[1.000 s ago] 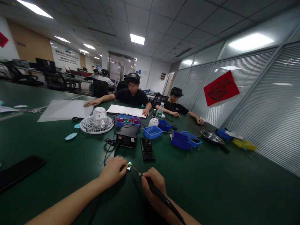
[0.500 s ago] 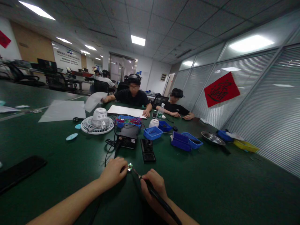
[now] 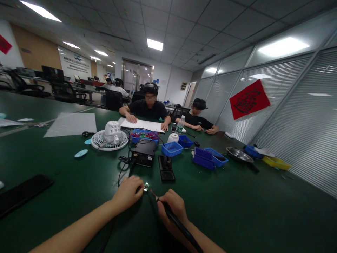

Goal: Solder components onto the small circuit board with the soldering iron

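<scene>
Between my two hands, a small green circuit board (image 3: 146,187) lies low over the green table. My left hand (image 3: 129,190) is closed at the board's left side, its fingertips pinching it or a wire on it; the exact grip is partly hidden. My right hand (image 3: 172,207) is wrapped round a black-handled soldering iron (image 3: 177,222). The iron's thin tip points up and left at the board. Whether tip and board touch I cannot tell. Behind my hands stand a black soldering station (image 3: 143,153) and a black iron stand (image 3: 166,168).
A blue tray (image 3: 144,136) of red-wired boards sits behind the station. A white fan part (image 3: 113,136) stands left, blue bins (image 3: 172,149) and a metal bowl (image 3: 239,155) right. A dark phone-like slab (image 3: 25,194) lies near left. Two people sit across the table.
The person opposite has put down a translucent sheet and now rests that hand on the white board. My hands have barely moved.
</scene>
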A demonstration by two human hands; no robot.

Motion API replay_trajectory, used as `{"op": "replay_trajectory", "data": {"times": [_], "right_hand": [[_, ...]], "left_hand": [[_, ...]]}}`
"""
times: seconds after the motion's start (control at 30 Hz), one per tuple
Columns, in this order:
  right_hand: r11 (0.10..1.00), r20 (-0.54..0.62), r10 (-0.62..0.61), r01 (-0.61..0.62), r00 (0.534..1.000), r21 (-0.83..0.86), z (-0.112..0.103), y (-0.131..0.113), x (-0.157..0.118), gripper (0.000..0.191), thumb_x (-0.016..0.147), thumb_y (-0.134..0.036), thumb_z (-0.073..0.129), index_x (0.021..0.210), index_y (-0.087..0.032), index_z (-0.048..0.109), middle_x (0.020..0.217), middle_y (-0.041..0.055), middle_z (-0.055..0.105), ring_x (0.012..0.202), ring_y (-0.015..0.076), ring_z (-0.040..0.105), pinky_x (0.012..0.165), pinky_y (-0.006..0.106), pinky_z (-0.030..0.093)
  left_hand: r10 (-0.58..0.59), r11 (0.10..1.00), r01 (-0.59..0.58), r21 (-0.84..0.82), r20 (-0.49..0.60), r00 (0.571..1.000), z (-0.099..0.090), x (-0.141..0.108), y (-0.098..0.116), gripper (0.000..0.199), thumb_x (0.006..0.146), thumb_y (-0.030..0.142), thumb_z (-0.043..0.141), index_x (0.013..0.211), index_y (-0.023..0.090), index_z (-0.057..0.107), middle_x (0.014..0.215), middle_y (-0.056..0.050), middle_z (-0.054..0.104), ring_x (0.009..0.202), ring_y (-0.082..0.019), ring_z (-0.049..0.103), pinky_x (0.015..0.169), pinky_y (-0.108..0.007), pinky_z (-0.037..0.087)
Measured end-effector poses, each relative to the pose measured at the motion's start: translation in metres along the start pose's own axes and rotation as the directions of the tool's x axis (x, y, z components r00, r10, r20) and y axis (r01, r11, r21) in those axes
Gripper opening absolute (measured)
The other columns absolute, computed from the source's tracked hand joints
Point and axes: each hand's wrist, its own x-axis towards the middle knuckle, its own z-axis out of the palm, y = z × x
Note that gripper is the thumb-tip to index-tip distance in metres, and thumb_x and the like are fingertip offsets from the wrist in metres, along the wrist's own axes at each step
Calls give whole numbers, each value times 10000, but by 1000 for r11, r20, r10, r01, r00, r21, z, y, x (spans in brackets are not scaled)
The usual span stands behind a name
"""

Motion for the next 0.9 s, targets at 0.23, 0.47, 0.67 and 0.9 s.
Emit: {"op": "replay_trajectory", "data": {"times": [0.23, 0.47, 0.67, 0.9], "right_hand": [[998, -22, 62, -61, 998, 19, -4, -4, 2, 123, 824, -140, 558, 710, -187, 567, 605, 4, 551, 556, 142, 502, 550, 254, 367], [965, -35, 249, -245, 968, 93, -5, -9, 1, 164, 865, -215, 555, 709, -181, 591, 645, 3, 569, 582, 136, 540, 575, 243, 409], [927, 12, 352, -350, 936, 131, -6, -10, 4, 189, 862, -243, 562, 690, -179, 606, 654, 2, 587, 599, 137, 557, 580, 237, 415], [832, 82, 501, -505, 862, 231, -12, -7, 16, 204, 833, -259, 563, 648, -177, 589, 589, -23, 551, 546, 125, 510, 525, 221, 389]], "left_hand": [[14, 1000, -14, -6, 3, 1000, -3, -1, 2, 203, 862, 258, 432, 759, 202, 598, 806, -12, 625, 846, -175, 543, 715, -291, 294], [44, 999, -44, 4, 16, 999, -4, -2, 3, 199, 859, 242, 433, 763, 205, 603, 811, -13, 626, 848, -173, 534, 704, -291, 285], [63, 998, -64, 3, 22, 998, 0, -1, -1, 191, 861, 247, 442, 764, 207, 602, 804, -10, 619, 850, -172, 529, 704, -286, 289], [55, 998, -55, -3, 17, 998, 0, -1, 0, 200, 870, 262, 431, 789, 213, 608, 820, -12, 626, 850, -176, 528, 709, -293, 288]]}}
